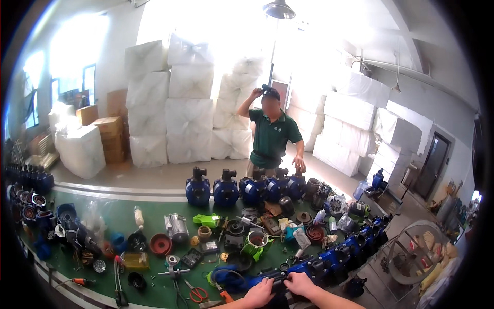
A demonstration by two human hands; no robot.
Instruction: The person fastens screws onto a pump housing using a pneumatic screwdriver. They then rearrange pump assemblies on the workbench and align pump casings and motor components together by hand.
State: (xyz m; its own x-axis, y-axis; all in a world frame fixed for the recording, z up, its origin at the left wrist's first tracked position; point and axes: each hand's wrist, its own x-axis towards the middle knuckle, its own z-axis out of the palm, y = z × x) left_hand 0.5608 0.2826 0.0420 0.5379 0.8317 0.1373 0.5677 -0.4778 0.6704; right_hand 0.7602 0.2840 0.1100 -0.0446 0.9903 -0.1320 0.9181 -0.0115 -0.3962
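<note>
Green workbench (154,208), blue pumps (225,189), red scissors (195,293), scattered pump parts (242,232)

Both hands on pump (280,280) at bench (154,293) front edge; scissors (194,293) just left; co-worker (271,136) behind bench.

Pump assembly workshop: green table (154,206) strewn with parts and tools, rows of blue pumps (225,189), stacked white sacks (170,103), cardboard boxes (110,129) along the wall.

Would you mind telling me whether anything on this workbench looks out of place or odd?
Nothing looks damaged or spilled. Loose parts and tools lie jumbled across the green bench, while the blue pumps stand in neat rows. Both hands, left and right, rest on a blue pump body.
</note>
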